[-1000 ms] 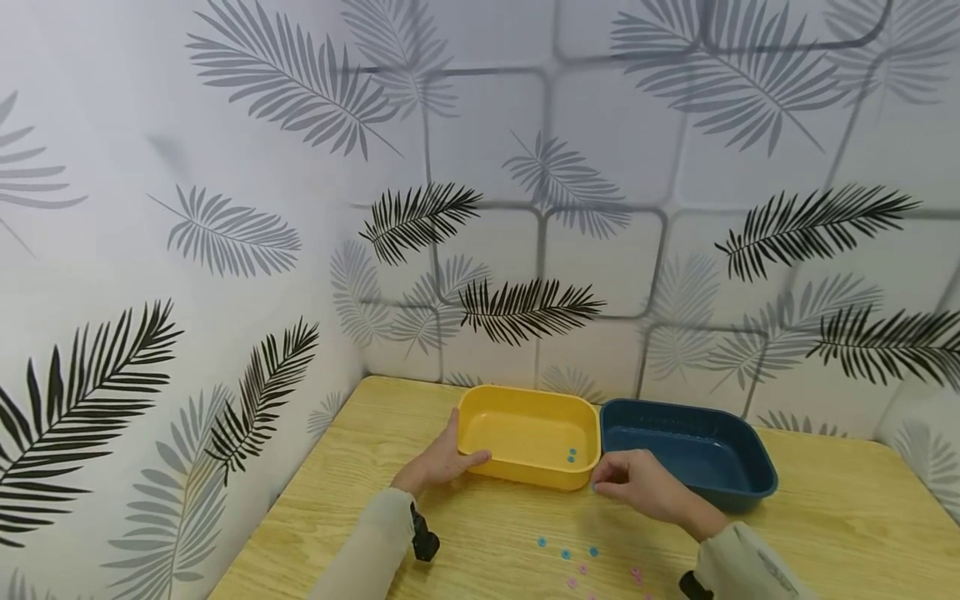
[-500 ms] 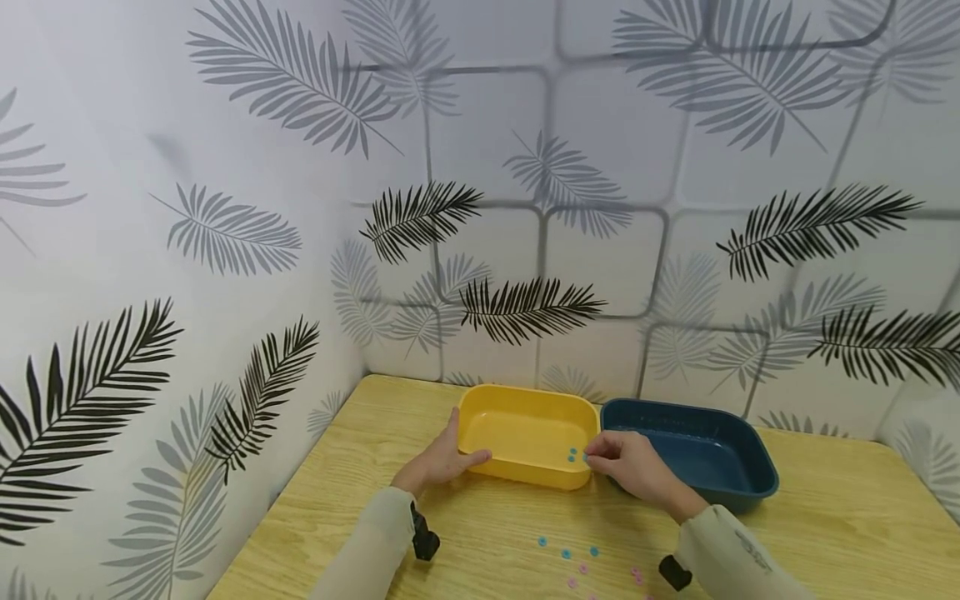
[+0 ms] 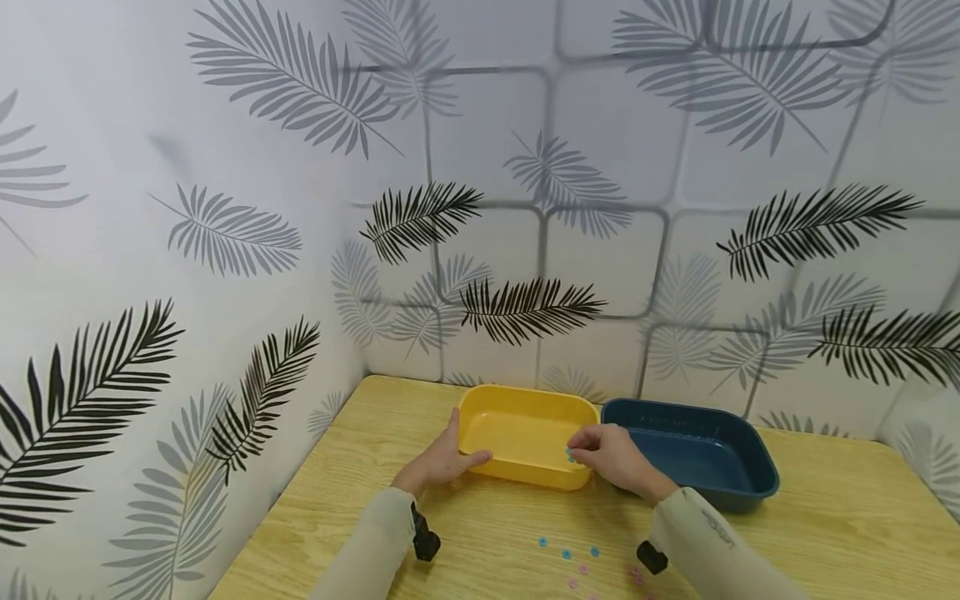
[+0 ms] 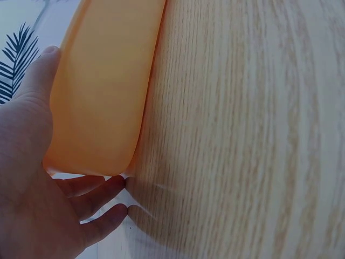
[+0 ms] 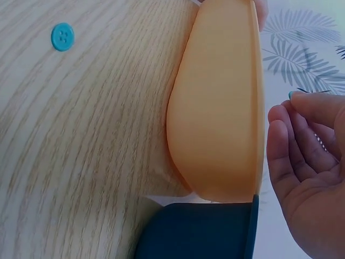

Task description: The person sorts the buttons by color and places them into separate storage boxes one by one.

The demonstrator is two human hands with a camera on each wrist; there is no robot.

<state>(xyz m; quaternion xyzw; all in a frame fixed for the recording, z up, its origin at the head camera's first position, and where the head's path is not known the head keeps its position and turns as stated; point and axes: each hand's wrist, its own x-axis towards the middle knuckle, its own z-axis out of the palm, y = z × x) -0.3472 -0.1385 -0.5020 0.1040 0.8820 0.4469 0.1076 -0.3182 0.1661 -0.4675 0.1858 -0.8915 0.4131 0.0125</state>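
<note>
My left hand (image 3: pixel 442 457) grips the left end of a yellow plastic tray (image 3: pixel 517 469). Its thumb lies against the front wall, and its fingers reach round the end wall. Over the tray's right end, my right hand (image 3: pixel 609 454) pinches a small blue button between thumb and fingertips; only the edge of this button (image 5: pixel 291 95) shows in the right wrist view. Blue spots show beside those fingertips in the head view, but the fingers partly cover that corner. On the table, a blue four-hole button (image 5: pixel 62 36) lies in front of the tray.
A dark blue tray (image 3: pixel 757 479) stands against the yellow tray's right side. More blue buttons (image 3: pixel 566 554) and several pink buttons (image 3: pixel 583 569) lie on the wooden table (image 3: pixel 480 533) near the front. A leaf-patterned wall (image 3: pixel 495 250) rises behind.
My right hand has moved left and up from the yellow tray's front right corner to above its inside, carrying the blue button. My left hand has stayed on the tray.
</note>
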